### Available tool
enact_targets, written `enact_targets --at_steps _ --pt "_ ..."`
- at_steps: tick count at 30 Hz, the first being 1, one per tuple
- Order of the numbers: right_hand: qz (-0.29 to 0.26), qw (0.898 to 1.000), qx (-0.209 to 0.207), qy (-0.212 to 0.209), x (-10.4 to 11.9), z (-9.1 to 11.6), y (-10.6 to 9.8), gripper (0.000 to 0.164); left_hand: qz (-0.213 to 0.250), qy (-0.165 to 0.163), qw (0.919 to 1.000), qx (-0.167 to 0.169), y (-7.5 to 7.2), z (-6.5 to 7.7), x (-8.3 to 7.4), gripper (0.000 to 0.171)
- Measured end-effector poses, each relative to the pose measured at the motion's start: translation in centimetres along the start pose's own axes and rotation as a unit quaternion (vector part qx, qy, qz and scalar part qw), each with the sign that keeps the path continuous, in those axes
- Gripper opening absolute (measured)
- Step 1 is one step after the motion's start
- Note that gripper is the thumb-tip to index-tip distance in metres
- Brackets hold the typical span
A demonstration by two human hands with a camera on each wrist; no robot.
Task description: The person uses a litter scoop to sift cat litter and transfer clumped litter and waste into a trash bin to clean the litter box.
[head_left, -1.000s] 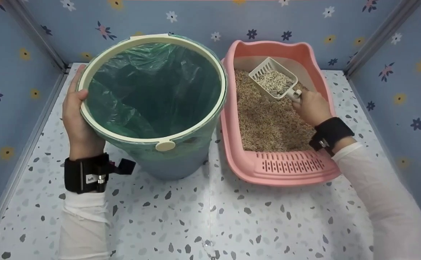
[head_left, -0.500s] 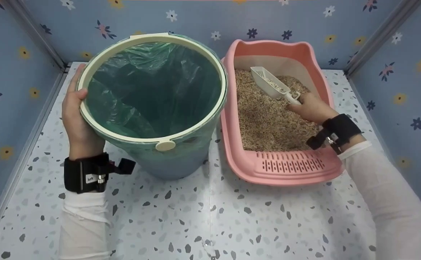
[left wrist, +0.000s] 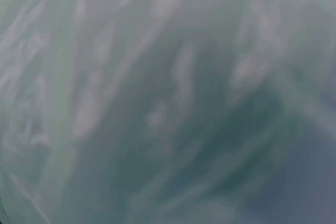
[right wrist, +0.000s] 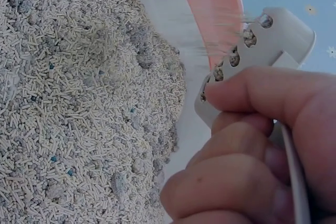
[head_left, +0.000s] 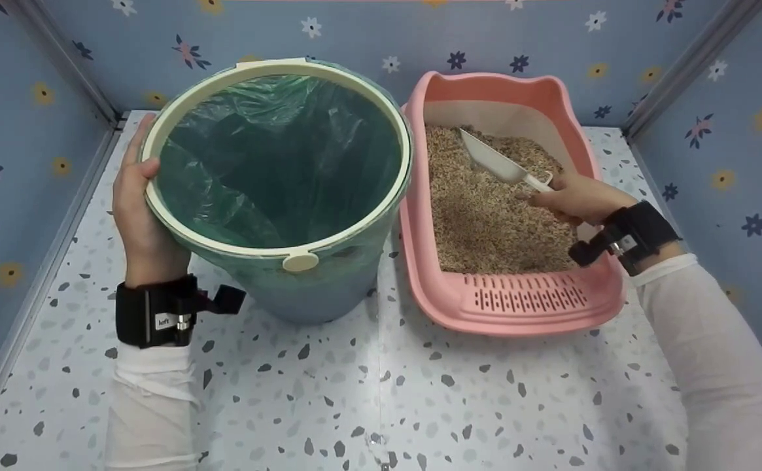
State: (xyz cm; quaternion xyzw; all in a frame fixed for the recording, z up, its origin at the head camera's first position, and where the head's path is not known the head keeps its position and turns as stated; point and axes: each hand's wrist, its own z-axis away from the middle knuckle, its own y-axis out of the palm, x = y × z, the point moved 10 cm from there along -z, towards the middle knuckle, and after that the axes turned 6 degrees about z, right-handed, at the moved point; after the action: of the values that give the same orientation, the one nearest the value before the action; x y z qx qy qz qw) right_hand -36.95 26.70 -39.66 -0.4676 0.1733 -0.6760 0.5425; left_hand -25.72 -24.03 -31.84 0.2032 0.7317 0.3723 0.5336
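My right hand [head_left: 580,196] grips the handle of a white slotted litter scoop [head_left: 495,160]. The scoop is tipped on its side above the cat litter [head_left: 485,229] in a pink litter box [head_left: 518,320]. Seen from the right wrist, blurred streaks of grains come off the holed end of the scoop [right wrist: 291,30], and the thumb presses against it. My left hand [head_left: 145,216] holds the near-left rim of a trash bin [head_left: 315,294], its thumb over the edge and its fingers along the outside. A green plastic bag [head_left: 217,203] lines the bin. Only blurred bag [left wrist: 157,103] fills the left wrist view.
Bin and litter box stand side by side on a speckled white tabletop [head_left: 289,405]. Blue flowered panels [head_left: 387,39] enclose the back and both sides. A pale inner band of the litter box shows above the litter at the back.
The scoop has turned from facing up, loaded with litter, to lying edge-on. My right hand has rolled with it and its wrist has shifted right. The left hand stays on the bin.
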Motion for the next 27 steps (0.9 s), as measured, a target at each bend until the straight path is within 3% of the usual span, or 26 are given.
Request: enact_targets --at_steps 6,11,15,21,27 --pt "0.056 0.998 -0.005 -0.023 0.4 0.2 -0.4 0.052 -0.008 0.005 0.9999 0.009 0.1 0.0 -0.1 0.051" --pt "0.125 0.987 -0.095 -0.047 1.6 0.4 -1.8 0.038 -0.009 0.004 0.9999 0.003 0.1 0.0 -0.1 0.051" --pt "0.168 0.963 -0.196 -0.077 3.0 1.0 -3.0 0.03 -0.007 0.004 1.0 0.001 0.0 0.0 -0.1 0.051" --pt "0.208 0.931 -0.291 -0.066 3.3 1.8 -3.9 0.029 -0.012 0.006 0.9999 0.004 -0.1 0.0 -0.1 0.051" --pt "0.253 0.883 -0.387 -0.078 3.7 2.8 -4.7 0.024 -0.006 0.006 0.9999 0.007 0.0 0.0 -0.1 0.051"
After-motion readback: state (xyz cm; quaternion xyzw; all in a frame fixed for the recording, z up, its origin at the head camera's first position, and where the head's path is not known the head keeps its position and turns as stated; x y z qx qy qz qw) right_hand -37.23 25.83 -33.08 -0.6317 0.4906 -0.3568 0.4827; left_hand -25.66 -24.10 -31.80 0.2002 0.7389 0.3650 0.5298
